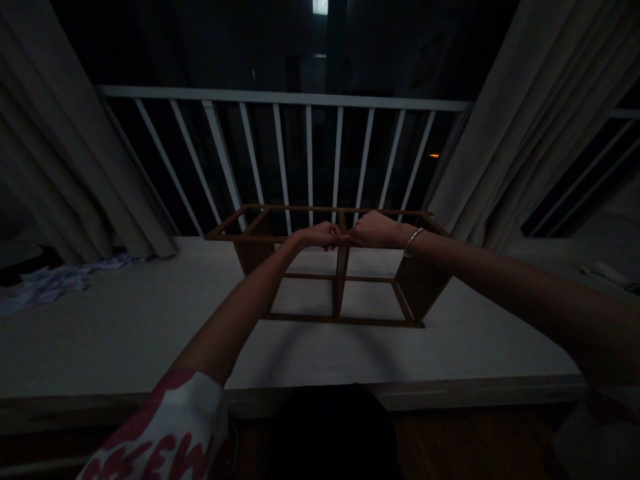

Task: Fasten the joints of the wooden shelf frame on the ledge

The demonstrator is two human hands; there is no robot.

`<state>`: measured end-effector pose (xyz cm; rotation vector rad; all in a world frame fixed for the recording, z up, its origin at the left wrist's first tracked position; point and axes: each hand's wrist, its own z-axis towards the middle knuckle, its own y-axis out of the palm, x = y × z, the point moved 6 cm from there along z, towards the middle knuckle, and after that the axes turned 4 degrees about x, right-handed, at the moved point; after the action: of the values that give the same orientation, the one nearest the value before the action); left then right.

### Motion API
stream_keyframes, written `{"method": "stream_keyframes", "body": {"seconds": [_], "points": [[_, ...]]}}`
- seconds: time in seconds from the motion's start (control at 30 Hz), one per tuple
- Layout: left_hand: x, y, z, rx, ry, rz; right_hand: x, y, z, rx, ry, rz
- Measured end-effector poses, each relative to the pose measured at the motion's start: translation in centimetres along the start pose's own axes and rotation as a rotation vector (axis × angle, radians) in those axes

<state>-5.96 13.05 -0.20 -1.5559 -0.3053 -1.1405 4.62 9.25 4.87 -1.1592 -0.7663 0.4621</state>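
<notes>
A brown wooden shelf frame (341,283) lies on its side on a pale ledge, with panels across it and open bays between them. My left hand (321,235) is at the middle of its upper front rail, fingers curled in a pinch. Right beside it, my right hand (373,230) is closed, its fingertips meeting those of the left where the middle panel joins the rail. Whatever is between the fingers is too small and dark to make out. A silver bangle (413,242) circles my right wrist.
Behind the frame runs a white railing (290,99) before a dark window. Beige curtains hang at the left (75,133) and right (505,127). Crumpled pale papers (55,283) lie on the ledge (150,333) at the left. A wooden floor (475,440) shows below.
</notes>
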Motion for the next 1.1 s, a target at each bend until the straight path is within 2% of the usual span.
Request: {"method": "stream_keyframes", "body": {"seconds": [0.23, 0.47, 0.6, 0.8, 1.0, 1.1], "points": [[0.1, 0.1, -0.2, -0.007, 0.01, -0.009, -1.3, -1.0, 0.2, -0.036, 0.083, 0.018], [-0.4, 0.1, 0.1, -0.011, 0.007, -0.05, -1.0, 0.1, 0.1, -0.211, 0.202, 0.008], [-0.5, 0.0, 0.1, 0.005, 0.002, -0.039, -0.3, 0.5, 0.0, -0.246, 0.239, 0.085], [-0.3, 0.1, -0.1, 0.021, -0.019, -0.036, 0.2, 0.7, -0.1, -0.276, 0.196, 0.106], [-0.6, 0.1, 0.2, -0.006, 0.002, -0.03, -0.6, -0.4, -0.2, -0.21, 0.135, -0.017], [-0.7, 0.1, 0.2, -0.009, -0.008, -0.043, -0.9, -0.6, -0.4, -0.209, 0.157, -0.024]]}}
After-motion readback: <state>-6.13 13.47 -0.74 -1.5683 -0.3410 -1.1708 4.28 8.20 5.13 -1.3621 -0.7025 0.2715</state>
